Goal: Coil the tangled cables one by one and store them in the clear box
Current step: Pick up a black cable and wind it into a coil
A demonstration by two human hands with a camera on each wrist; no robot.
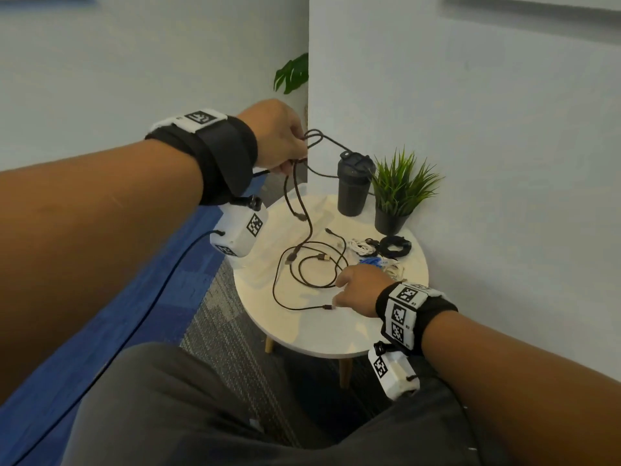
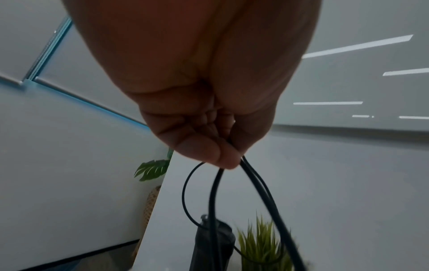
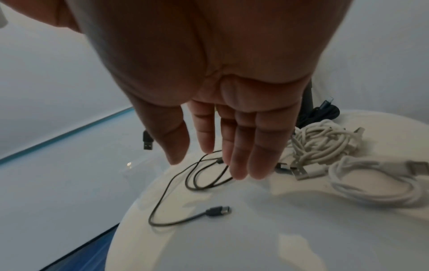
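My left hand (image 1: 295, 153) is raised above the round white table (image 1: 302, 334) and grips several loops of a thin black cable (image 1: 304, 216). In the left wrist view the thumb and fingers (image 2: 223, 154) pinch those strands (image 2: 262, 190). The rest of the cable hangs down and lies in loose loops on the tabletop (image 3: 167, 185). Its free plug (image 1: 327, 307) (image 3: 218, 210) lies near the front. My right hand (image 1: 339, 294) (image 3: 204, 165) hovers just above the loops, fingers straight, holding nothing. I cannot make out the clear box for certain.
White cables (image 1: 361, 247) (image 3: 325, 143), a blue cable (image 1: 369, 262) and a coiled black cable (image 1: 396, 245) lie at the table's right. A black tumbler (image 1: 353, 186) and a potted grass plant (image 1: 400, 193) stand at the back, against the wall.
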